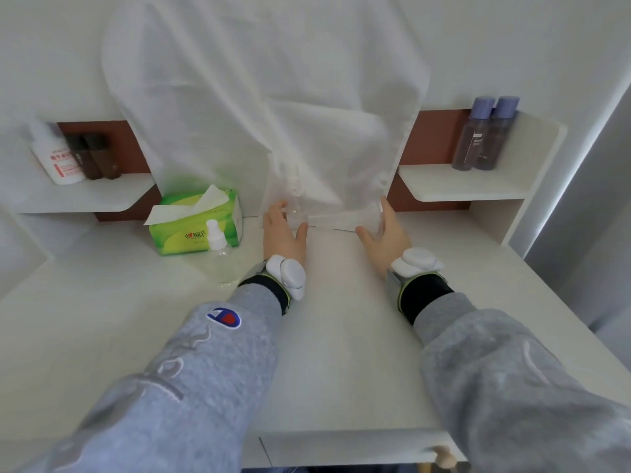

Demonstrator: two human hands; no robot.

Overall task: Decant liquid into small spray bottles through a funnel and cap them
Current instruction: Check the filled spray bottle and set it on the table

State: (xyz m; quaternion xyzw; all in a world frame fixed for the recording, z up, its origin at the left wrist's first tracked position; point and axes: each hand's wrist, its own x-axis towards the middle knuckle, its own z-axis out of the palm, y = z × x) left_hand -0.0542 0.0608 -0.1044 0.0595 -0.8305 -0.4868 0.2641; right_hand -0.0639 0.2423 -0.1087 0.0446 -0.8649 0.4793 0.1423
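At the back of the white desk, against a hanging white cloth, stands a small clear spray bottle. My left hand curls round its base, thumb on the right and fingers on the left. About a hand's width to the right, my right hand wraps round a second clear container; it is too faint to say what it is. A larger clear bottle with a white spray cap stands left of my left wrist.
A green tissue box sits behind the larger bottle. The left shelf holds a white bottle and two brown bottles. Two purple-capped bottles stand on the right shelf. A drawer knob shows below the desk's front edge.
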